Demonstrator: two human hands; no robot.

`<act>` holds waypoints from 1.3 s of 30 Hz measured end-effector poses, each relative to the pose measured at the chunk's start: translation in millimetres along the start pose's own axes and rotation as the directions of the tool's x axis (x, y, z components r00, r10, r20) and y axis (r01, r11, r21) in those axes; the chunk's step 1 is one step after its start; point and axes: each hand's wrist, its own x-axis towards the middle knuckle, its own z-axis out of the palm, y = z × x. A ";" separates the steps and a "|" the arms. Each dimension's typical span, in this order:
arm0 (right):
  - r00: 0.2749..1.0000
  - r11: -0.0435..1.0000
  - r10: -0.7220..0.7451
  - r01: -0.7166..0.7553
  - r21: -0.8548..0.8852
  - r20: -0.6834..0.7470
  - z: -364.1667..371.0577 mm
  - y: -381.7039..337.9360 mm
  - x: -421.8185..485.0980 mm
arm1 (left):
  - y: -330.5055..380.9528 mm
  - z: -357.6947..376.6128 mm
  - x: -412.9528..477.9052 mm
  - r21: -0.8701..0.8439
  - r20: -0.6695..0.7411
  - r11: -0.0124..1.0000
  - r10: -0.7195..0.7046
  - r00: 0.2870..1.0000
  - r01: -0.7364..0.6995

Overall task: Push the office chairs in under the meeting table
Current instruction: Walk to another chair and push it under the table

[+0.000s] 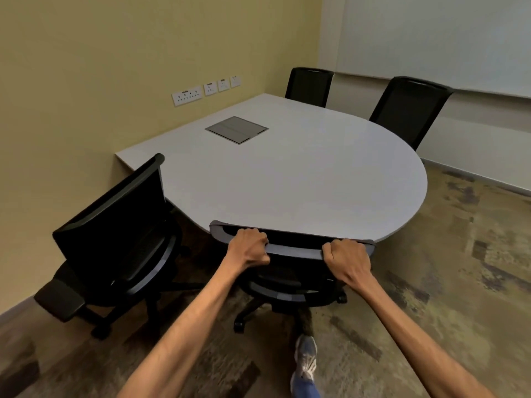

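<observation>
No readable brands, labels or text anywhere in view. Table (301, 173): smooth white-grey top, straight edge against the yellow wall, rounded D-shaped end toward the camera, flush grey rectangular cable hatch (236, 129) set into it. Near chair (290, 271): black, curved plastic top rail, five-star base on castors, top rail at the table's rounded edge, seat not visible. Left hand (249, 248) and right hand (347, 261) are both clamped over that top rail, fingers curled around it. Second chair (115, 239) to the left: black mesh back, padded armrest, angled and standing out from the table. Two more black mesh-back chairs, (309, 86) and (409, 109), sit close against the far side. White socket plates (205, 90) in a row on the wall. Floor (445, 268) is mottled brown-green carpet. One grey-blue sneaker (305, 360) shows below the chair base.
</observation>
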 end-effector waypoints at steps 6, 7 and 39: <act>1.000 1.000 0.007 -0.007 0.003 0.020 7.0 8.2 43.6 | -9.7 -2.1 35.0 -0.030 0.005 0.999 0.035 0.999 -0.035; 1.000 1.000 0.011 -0.011 0.004 0.023 7.9 12.6 48.8 | -9.1 -1.4 38.6 -0.033 0.003 0.998 0.045 0.999 -0.045; 0.944 0.916 -0.210 0.281 0.288 -0.254 -16.0 -116.1 147.5 | -99.8 -41.3 -35.1 -0.335 -0.526 0.833 -0.553 0.646 0.440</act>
